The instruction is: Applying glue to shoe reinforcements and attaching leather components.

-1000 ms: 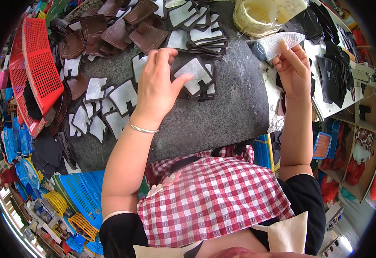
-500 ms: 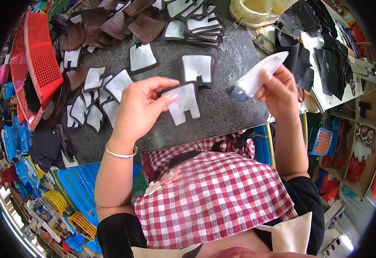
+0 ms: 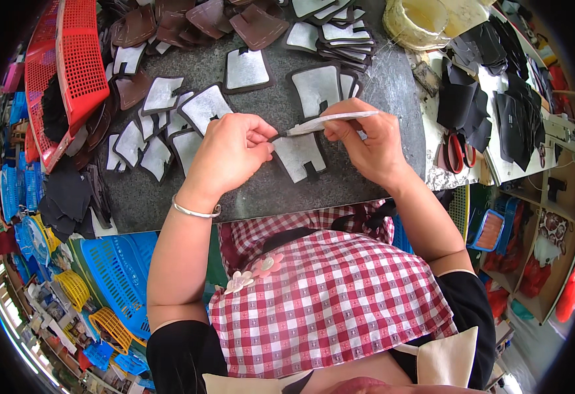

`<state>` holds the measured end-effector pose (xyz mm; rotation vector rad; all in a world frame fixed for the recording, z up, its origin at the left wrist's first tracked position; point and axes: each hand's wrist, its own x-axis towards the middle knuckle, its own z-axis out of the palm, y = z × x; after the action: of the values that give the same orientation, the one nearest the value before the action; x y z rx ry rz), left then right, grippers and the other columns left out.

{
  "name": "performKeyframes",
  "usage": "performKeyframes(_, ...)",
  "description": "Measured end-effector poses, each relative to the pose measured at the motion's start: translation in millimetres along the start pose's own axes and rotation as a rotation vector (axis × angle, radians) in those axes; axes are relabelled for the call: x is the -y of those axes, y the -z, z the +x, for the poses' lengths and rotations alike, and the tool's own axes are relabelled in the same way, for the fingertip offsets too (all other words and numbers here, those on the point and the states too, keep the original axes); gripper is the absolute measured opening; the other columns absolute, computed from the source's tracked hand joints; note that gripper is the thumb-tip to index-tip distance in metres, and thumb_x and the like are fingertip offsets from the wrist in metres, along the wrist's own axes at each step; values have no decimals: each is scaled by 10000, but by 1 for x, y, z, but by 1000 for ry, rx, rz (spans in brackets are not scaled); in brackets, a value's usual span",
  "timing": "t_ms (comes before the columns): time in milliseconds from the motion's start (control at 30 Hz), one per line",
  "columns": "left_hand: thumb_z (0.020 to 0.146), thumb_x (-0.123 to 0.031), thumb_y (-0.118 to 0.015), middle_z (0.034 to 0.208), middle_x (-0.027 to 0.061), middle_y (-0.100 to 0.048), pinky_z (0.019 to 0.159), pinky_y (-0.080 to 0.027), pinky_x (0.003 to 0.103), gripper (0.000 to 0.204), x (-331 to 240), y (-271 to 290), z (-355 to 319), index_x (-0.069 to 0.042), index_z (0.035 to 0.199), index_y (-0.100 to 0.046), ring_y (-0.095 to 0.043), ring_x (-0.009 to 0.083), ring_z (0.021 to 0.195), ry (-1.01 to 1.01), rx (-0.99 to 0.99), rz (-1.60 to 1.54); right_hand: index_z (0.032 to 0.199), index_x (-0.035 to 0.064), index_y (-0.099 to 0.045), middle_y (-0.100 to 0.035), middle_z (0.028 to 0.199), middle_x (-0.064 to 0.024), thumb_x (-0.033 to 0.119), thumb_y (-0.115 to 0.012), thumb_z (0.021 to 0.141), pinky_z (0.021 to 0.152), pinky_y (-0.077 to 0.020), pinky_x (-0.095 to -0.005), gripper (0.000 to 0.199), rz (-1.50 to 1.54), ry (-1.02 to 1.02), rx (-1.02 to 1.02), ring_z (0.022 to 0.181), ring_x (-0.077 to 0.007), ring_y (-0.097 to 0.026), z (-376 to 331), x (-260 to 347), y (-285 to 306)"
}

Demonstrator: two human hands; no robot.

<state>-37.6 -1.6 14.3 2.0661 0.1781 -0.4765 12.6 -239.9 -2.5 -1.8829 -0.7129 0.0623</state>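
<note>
Notched white-faced piece [image 3: 299, 159] with dark edging sits over the near side of a gray tabletop [image 3: 261, 190], its left edge pinched by a worker's left hand [image 3: 230, 154]. The right hand [image 3: 373, 146] grips a pale flat tool [image 3: 333, 121], its tip at the piece's upper edge. Brown panels [image 3: 259, 26] lie heaped beyond.

A red basket [image 3: 82, 59], a blue basket [image 3: 118, 269] and a yellow basket [image 3: 72, 290] occupy the left side.
</note>
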Motion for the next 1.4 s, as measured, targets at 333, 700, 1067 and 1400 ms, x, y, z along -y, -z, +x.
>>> performKeyframes(333, 876, 39, -677, 923, 116, -742, 754, -586, 259, 163, 4, 0, -14, 74, 1034, -690, -726, 143, 815, -23, -38, -158, 930, -6, -684, -708, 841, -109, 44, -688, 916, 614, -557, -306, 53, 118, -204, 441, 688, -182, -709, -13, 15, 30)
performKeyframes(700, 805, -463, -795, 1036, 152, -684, 857, -543, 420, 574, -41, 2, 50, -17, 1154, -709, -659, 320, 1001, -471, -441, 558, 1060, -67, -627, -718, 863, -158, 101, -644, 1000, 622, -580, -287, 180, 650, -197, -171, 704, -177, -704, -13, 4, 76)
performKeyframes(1067, 947, -35, -655, 1016, 71, -712, 706, -527, 218, 360, -33, 2, 7, 27, 1302, -643, -658, 76, 805, -158, -37, -108, 1061, -57, -636, -723, 876, -147, 80, -645, 997, 649, -586, -293, 152, 599, -203, -197, 740, -176, -714, -27, 1, 78)
performKeyframes(1400, 889, 79, -649, 964, 100, -702, 727, -582, 259, 231, -11, -12, 4, 80, 1119, -636, -697, 125, 821, 65, 128, -94, 1023, -37, -640, -693, 939, -94, -13, -615, 975, 696, -577, -275, 59, 315, -132, 187, 778, -147, -688, -4, -6, 26)
